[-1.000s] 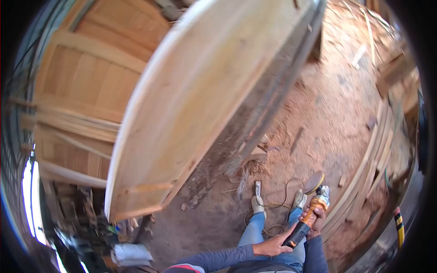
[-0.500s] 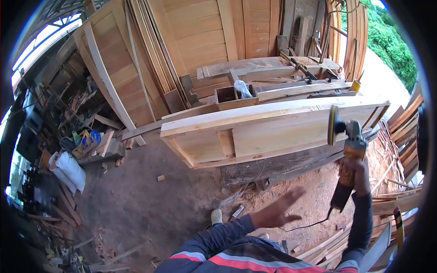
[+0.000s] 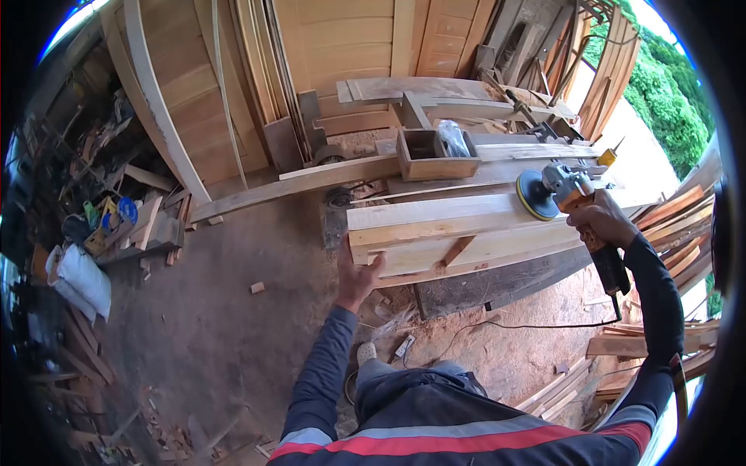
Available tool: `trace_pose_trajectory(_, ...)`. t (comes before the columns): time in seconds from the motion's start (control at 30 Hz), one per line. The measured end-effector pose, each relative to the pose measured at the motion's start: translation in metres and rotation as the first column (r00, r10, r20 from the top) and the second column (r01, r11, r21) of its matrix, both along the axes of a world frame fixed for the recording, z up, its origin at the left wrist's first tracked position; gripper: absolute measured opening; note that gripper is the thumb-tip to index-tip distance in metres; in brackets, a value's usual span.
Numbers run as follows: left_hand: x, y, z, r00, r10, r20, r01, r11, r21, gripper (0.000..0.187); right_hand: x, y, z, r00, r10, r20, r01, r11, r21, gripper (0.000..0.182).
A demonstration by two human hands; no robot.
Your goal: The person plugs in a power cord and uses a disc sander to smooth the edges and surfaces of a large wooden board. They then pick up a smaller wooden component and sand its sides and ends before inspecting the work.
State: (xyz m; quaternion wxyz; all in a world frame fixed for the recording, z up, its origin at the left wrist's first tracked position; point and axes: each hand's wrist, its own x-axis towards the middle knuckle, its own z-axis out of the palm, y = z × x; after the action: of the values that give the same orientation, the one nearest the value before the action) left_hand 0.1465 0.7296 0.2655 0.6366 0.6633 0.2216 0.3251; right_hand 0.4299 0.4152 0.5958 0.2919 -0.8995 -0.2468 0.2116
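My right hand (image 3: pixel 604 220) is wrapped round the body of a corded angle grinder (image 3: pixel 571 189). The grinder's round pad (image 3: pixel 536 196) rests on or just over the top edge of a pale wooden door panel (image 3: pixel 443 216), which stands on its long edge on a dark bench (image 3: pixel 497 279). At the panel's near left end, my left hand (image 3: pixel 357 273) grips the corner, thumb on the front side and the other fingers partly hidden behind the wood.
Behind the panel is a small wooden box (image 3: pixel 437 167) with a plastic bag in it. The black cord (image 3: pixel 544 325) runs over the sawdust floor. White sacks (image 3: pixel 80 281) stand at the left, and scrap wood (image 3: pixel 676 233) is piled at the right.
My left hand has moved from open air to the panel's left end. The grinder has come down onto or close to the top edge. The panel appears tilted more upright, and the view has shifted.
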Motion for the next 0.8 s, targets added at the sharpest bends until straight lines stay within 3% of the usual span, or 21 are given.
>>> trace_pose_trajectory(0.07,0.012,0.000,-0.037,0.993,0.113,0.045,-0.112,0.993,-0.024,0.075,-0.008,0.010,0.004,0.999,-0.016,-0.034,0.015,0.999,-0.032,0.017)
trace_pose_trajectory(0.17,0.019,-0.005,-0.038,0.960,0.224,0.171,-0.237,0.970,0.061,0.066,-0.013,0.017,0.001,0.983,0.162,0.089,-0.152,0.982,-0.111,0.013)
trace_pose_trajectory(0.2,0.019,-0.009,-0.036,0.950,0.242,0.198,-0.263,0.961,0.087,0.066,-0.021,0.023,0.005,0.979,0.198,0.044,-0.191,0.973,-0.129,0.010)
trace_pose_trajectory(0.3,0.020,-0.006,-0.028,0.946,0.259,0.196,-0.288,0.948,0.138,0.067,-0.030,0.035,-0.006,0.885,0.418,0.206,-0.399,0.908,-0.130,0.017)
trace_pose_trajectory(0.33,0.021,-0.005,-0.031,0.943,0.269,0.194,-0.300,0.941,0.154,0.066,-0.043,0.049,0.002,0.962,0.256,0.091,-0.243,0.961,-0.131,0.027)
trace_pose_trajectory(0.53,0.017,-0.007,-0.021,0.956,0.170,0.240,-0.186,0.982,0.045,0.067,-0.072,0.090,0.001,0.906,0.417,0.069,-0.410,0.907,-0.090,0.037)
trace_pose_trajectory(0.8,0.018,-0.013,0.001,0.944,0.186,0.273,-0.212,0.975,0.068,0.066,-0.107,0.139,-0.002,0.869,0.494,0.029,-0.487,0.863,-0.133,0.040)
